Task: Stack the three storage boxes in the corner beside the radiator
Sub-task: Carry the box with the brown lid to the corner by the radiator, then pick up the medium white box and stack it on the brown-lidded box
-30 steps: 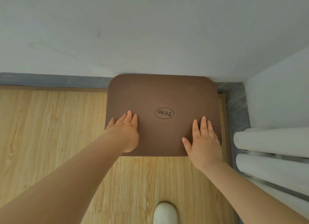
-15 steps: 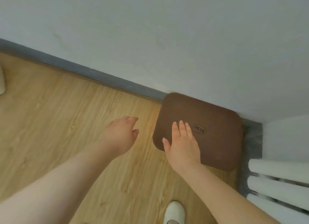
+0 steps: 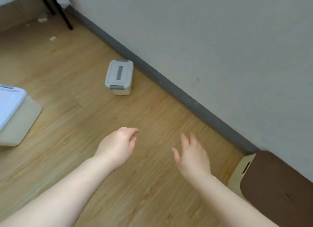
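The brown-lidded cream storage box (image 3: pixel 277 184) stands against the wall at the lower right edge. A small grey box with grey latches (image 3: pixel 119 76) sits on the floor close to the skirting board, far from both hands. A larger cream box with a pale blue-white lid (image 3: pixel 11 115) lies at the left edge, partly cut off. My left hand (image 3: pixel 118 146) hovers over bare floor with its fingers loosely curled and holds nothing. My right hand (image 3: pixel 192 156) hangs beside it, fingers spread, also holding nothing.
The wooden floor (image 3: pixel 81 111) runs along a white wall with a dark grey skirting board (image 3: pixel 171 87). Black furniture legs (image 3: pixel 65 16) and small scraps (image 3: pixel 42 20) lie at the far upper left. The radiator is out of view.
Both hands have come off the brown lid. The view has swung left, so the brown box now sits at the right edge and the two other boxes have come into sight.
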